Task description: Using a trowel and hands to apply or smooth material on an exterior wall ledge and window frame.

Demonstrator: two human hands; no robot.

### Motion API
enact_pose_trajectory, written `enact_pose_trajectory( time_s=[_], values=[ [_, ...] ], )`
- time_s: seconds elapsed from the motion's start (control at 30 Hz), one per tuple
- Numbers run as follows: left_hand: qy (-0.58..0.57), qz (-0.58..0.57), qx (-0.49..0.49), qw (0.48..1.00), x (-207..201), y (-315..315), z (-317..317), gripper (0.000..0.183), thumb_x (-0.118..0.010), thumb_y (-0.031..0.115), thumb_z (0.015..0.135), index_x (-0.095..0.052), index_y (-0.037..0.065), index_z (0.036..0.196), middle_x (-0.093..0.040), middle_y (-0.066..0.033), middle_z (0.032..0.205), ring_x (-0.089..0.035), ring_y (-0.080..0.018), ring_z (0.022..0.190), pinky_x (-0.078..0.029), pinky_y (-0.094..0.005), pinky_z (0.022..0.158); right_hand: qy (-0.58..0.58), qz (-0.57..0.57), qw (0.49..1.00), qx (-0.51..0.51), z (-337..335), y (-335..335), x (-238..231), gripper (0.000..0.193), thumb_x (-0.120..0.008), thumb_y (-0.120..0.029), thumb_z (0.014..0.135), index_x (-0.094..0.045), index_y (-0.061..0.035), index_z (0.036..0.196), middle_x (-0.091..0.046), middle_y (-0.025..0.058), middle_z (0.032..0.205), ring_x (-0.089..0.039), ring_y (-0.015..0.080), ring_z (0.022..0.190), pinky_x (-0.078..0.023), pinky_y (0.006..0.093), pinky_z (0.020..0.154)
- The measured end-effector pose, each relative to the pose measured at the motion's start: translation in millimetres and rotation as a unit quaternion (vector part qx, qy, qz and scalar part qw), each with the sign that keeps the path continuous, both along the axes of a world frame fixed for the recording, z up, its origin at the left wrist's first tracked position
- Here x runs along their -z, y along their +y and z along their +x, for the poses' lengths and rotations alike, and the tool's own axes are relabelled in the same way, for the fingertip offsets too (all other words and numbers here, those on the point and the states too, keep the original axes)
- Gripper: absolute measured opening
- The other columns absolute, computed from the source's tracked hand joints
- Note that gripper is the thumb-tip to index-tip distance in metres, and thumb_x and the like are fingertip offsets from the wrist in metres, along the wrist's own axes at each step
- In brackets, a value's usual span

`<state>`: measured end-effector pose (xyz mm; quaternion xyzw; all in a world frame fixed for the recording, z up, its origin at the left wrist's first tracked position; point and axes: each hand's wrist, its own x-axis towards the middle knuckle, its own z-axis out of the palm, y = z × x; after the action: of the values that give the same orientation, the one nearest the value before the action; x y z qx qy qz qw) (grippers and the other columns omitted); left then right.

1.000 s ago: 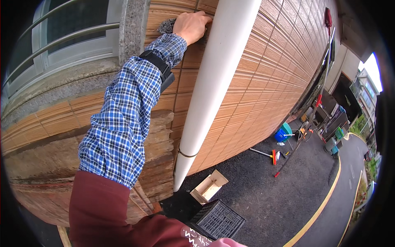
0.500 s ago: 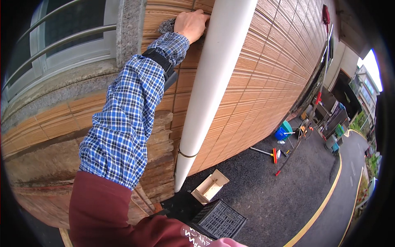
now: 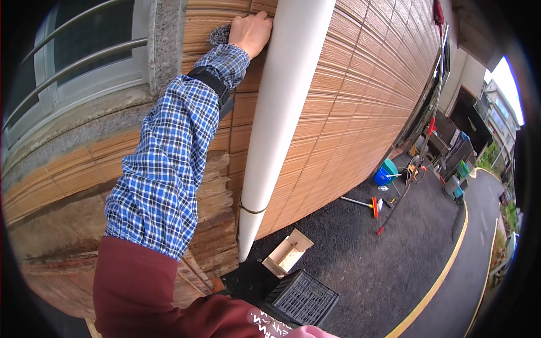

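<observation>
My left hand [image 3: 251,35] presses against the tan ribbed wall tiles at the top, its fingers curled over a grey wiry scouring pad [image 3: 219,35]. Part of the pad sticks out on the hand's left side; the rest is hidden beneath the palm. Just to the right of the knuckles runs a thick white downpipe [image 3: 284,101]. A blue checked sleeve cover [image 3: 160,163] covers my forearm, with a black strap [image 3: 208,80] around it near the wrist. My right hand is out of view.
At left is a window with metal bars [image 3: 90,61] above a stone ledge. Weathered wood [image 3: 211,208] lies below. On the asphalt stand a wooden box [image 3: 287,253], a black crate [image 3: 304,298] and a blue bucket [image 3: 382,177]. A long red-ended pole [image 3: 414,180] leans by the wall.
The whole view has shifted slightly, so the wall and pipe sit further left. My left hand stays beside the pipe on the pad, its fingers looking more curled in.
</observation>
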<state>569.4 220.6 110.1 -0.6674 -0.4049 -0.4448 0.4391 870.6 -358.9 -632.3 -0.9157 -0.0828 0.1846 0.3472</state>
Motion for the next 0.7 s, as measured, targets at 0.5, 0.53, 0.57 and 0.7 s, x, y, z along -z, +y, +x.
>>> enact_pose_trajectory(
  time_s=[0.5,0.53,0.57,0.7],
  values=[
    [0.002,-0.006,0.083,0.997,5.8,4.7,-20.4,0.021,-0.062,0.021,0.088,-0.064,0.015,0.108,-0.064,-0.0066,0.105,-0.066,-0.0300,0.083,-0.056,-0.0418,0.071,0.085,0.055,0.984,0.148,-6.4,-27.5,0.9,0.026,-0.064,-0.015,0.075,-0.062,0.0008,0.095,-0.062,0.0143,0.066,-0.059,0.0271,0.046,-0.047,0.0401,0.039],
    [-0.008,-0.004,0.079,0.997,5.9,6.1,-19.0,0.022,-0.063,0.022,0.088,-0.065,0.016,0.109,-0.064,-0.0052,0.107,-0.066,-0.0298,0.084,-0.056,-0.0421,0.072,0.091,0.061,0.980,0.166,-6.5,-34.1,1.7,0.026,-0.064,-0.015,0.075,-0.062,0.0009,0.095,-0.062,0.0143,0.066,-0.059,0.0271,0.046,-0.047,0.0401,0.039],
    [-0.017,-0.002,0.078,0.997,5.4,7.8,-15.3,0.023,-0.063,0.023,0.088,-0.065,0.017,0.109,-0.065,-0.0039,0.109,-0.066,-0.0296,0.085,-0.056,-0.0424,0.072,0.099,0.066,0.975,0.186,-8.3,-41.5,2.7,0.026,-0.064,-0.015,0.074,-0.062,0.0010,0.095,-0.062,0.0143,0.066,-0.059,0.0271,0.045,-0.047,0.0400,0.039],
    [-0.010,-0.042,0.039,0.998,1.2,-13.4,6.1,0.025,-0.065,0.023,0.084,-0.068,0.018,0.108,-0.064,-0.0030,0.107,-0.066,-0.0274,0.090,-0.054,-0.0416,0.077,0.137,0.099,0.942,0.291,-26.5,-93.4,5.0,0.027,-0.064,-0.014,0.074,-0.062,0.0015,0.095,-0.062,0.0143,0.066,-0.059,0.0271,0.045,-0.047,0.0400,0.038]
  ],
)
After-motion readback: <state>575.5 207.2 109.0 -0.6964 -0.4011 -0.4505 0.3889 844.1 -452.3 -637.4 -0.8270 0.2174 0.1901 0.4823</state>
